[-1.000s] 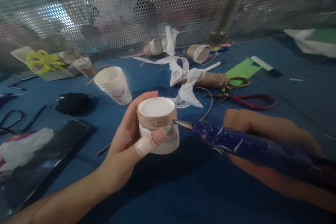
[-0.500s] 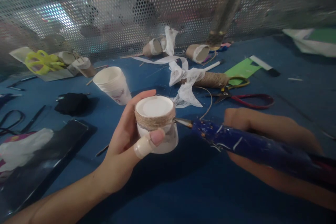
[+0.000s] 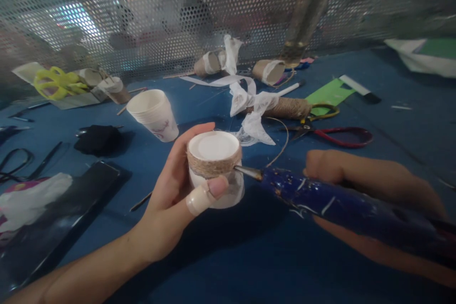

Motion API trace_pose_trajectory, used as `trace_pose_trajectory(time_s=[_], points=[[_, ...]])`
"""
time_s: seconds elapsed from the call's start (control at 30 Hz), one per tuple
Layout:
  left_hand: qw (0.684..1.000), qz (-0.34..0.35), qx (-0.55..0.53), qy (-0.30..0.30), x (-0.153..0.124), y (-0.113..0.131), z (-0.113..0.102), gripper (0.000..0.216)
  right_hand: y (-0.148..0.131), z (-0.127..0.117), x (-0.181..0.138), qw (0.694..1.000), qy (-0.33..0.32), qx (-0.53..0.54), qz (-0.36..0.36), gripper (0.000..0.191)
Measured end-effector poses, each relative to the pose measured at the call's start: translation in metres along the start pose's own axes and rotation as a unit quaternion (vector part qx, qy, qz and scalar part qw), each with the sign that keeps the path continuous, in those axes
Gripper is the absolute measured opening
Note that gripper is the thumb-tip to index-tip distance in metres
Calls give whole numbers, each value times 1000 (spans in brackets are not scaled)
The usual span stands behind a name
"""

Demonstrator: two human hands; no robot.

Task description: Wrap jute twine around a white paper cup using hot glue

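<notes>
My left hand (image 3: 178, 199) is closed around a paper cup (image 3: 214, 146) held upside down, its base facing up. Jute twine (image 3: 213, 167) is wound around the cup just below that base, and pale bare cup shows beneath. A bandage (image 3: 199, 199) wraps my left thumb, which presses the cup's near side. In my right hand (image 3: 370, 175) is a blue glue gun (image 3: 320, 199), pointing left. Its metal nozzle meets the right edge of the twine band. Part of my right fingers is hidden behind the gun.
Stacked paper cups (image 3: 153, 114) stand behind my left hand. Beyond lie a twine roll (image 3: 292, 107), white lace (image 3: 256, 123), red-handled scissors (image 3: 342, 137) and green card (image 3: 329, 95). A black case (image 3: 64, 228) lies at left. A perforated metal panel (image 3: 142, 19) bounds the back.
The cup and my left hand have shifted slightly right. The glue gun has dropped a little, and its nozzle now overlaps the twine's right edge.
</notes>
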State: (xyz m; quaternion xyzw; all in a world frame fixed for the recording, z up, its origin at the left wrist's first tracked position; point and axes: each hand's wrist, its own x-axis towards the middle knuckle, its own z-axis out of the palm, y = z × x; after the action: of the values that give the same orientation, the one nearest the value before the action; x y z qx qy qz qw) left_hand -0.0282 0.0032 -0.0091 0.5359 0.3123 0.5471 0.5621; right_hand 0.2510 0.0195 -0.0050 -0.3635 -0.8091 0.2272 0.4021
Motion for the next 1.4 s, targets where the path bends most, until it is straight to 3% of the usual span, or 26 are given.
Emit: trace_pose_trajectory(time_s=[0.2,0.57,0.83,1.4], points=[[999,-5,41,13,1,1,-3,50,12,-1,1,998,2,-17,-60,30],[999,-17,38,8,2,3,-5,52,2,1,2,1000,7,-16,-10,26],[997,-46,66,10,5,0,-6,57,15,0,2,997,6,-31,-68,26],[997,-53,50,16,5,1,-5,55,11,-3,4,999,-22,-11,-45,29]])
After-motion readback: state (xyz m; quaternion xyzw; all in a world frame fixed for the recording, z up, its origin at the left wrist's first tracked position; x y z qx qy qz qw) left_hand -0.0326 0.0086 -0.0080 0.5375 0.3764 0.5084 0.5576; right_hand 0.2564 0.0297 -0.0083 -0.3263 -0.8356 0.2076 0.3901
